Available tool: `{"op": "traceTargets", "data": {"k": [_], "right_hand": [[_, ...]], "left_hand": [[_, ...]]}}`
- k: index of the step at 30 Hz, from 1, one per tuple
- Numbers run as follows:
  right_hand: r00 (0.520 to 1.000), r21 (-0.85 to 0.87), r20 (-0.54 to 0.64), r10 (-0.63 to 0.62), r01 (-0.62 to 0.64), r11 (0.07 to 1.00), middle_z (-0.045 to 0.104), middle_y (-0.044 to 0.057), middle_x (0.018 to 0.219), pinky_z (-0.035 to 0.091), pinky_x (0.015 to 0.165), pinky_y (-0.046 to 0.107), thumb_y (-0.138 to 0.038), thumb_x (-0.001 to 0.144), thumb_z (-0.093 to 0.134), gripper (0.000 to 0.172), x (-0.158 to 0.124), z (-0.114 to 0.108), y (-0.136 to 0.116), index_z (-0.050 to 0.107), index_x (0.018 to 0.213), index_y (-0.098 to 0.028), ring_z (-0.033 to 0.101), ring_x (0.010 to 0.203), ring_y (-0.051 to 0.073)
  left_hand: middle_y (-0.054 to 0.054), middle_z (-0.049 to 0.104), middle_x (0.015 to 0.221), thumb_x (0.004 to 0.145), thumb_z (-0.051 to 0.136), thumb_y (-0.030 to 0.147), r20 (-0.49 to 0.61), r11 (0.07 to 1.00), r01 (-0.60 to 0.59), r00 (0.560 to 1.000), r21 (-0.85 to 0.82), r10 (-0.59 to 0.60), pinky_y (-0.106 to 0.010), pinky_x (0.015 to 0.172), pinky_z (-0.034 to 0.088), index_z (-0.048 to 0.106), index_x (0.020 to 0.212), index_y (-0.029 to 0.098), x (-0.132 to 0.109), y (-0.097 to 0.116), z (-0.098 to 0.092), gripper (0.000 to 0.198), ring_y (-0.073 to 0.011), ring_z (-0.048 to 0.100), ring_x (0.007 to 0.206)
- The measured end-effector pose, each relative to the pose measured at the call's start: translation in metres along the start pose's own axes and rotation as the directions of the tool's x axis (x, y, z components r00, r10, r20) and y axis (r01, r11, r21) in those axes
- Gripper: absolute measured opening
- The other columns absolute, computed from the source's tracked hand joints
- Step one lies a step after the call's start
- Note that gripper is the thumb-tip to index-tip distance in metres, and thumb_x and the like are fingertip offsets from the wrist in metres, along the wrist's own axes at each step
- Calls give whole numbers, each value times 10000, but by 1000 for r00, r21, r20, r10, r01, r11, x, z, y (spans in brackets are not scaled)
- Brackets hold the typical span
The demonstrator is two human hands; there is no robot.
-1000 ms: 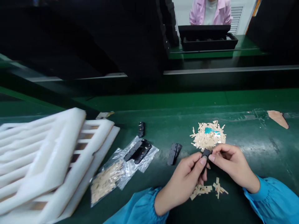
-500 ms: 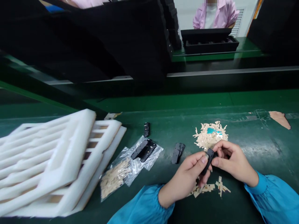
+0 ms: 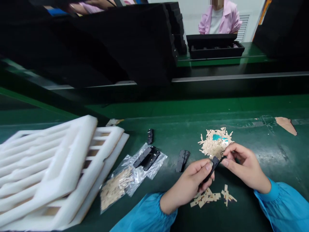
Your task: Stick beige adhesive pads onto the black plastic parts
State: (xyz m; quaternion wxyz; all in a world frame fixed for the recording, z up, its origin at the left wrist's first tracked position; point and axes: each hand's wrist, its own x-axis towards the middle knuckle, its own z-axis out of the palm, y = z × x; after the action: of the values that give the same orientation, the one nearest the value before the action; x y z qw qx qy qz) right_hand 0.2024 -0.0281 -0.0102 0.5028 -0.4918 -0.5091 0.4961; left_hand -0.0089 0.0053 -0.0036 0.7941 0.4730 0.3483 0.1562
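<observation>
My left hand [image 3: 193,182] is closed round a narrow black plastic part [image 3: 212,165], thumb on top, and holds it tilted above the table. At the part's upper end, my right hand [image 3: 242,164] pinches a small dark piece [image 3: 222,158] between thumb and fingers; whether it is joined to the black part I cannot tell. Just behind the hands lies a heap of small beige strips [image 3: 210,145] with bits of blue film on it. Nearer me are several loose beige strips [image 3: 207,197]. Black flat plates [image 3: 182,160] lie left of my left hand.
Farther left, clear plastic bags hold beige strips [image 3: 116,187], with black parts [image 3: 147,158] on top. One small black part [image 3: 150,136] lies behind them. White foam trays [image 3: 48,174] are stacked at left. Across the bench, a person in pink [image 3: 220,17] is behind an open black box [image 3: 215,50].
My right hand has drawn slightly away from the black part, and the small dark piece now shows between them. My left hand has shifted a little left. The view has tilted slightly.
</observation>
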Motion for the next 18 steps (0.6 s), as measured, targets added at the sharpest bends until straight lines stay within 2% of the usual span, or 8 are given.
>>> {"op": "traceTargets", "data": {"k": [11, 16, 18], "right_hand": [[999, 50, 41, 18, -20, 999, 549, -12, 712, 369, 576, 254, -358, 954, 736, 202, 0, 4, -1, 665, 848, -200, 452, 628, 142], [997, 70, 67, 42, -46, 996, 520, -15, 699, 339, 565, 251, -394, 953, 738, 258, -1, 4, 1, 653, 830, -184, 421, 619, 137], [991, 117, 106, 81, -94, 989, 506, -22, 705, 331, 567, 244, -401, 923, 779, 282, -1, 5, 2, 627, 829, -182, 409, 621, 131]], "left_hand": [[69, 414, 509, 949, 531, 629, 36, 999, 27, 999, -39, -26, -217, 458, 191, 507, 804, 167, 1, 0, 1, 484, -67, 289, 448], [73, 406, 503, 941, 585, 596, 104, 992, 47, 994, -119, -35, -217, 449, 163, 510, 792, 165, 0, 3, 1, 461, -60, 271, 431], [66, 405, 508, 917, 621, 598, 167, 987, 71, 985, -146, -46, -216, 443, 161, 511, 771, 162, 0, 4, -2, 472, -62, 295, 428]]}}
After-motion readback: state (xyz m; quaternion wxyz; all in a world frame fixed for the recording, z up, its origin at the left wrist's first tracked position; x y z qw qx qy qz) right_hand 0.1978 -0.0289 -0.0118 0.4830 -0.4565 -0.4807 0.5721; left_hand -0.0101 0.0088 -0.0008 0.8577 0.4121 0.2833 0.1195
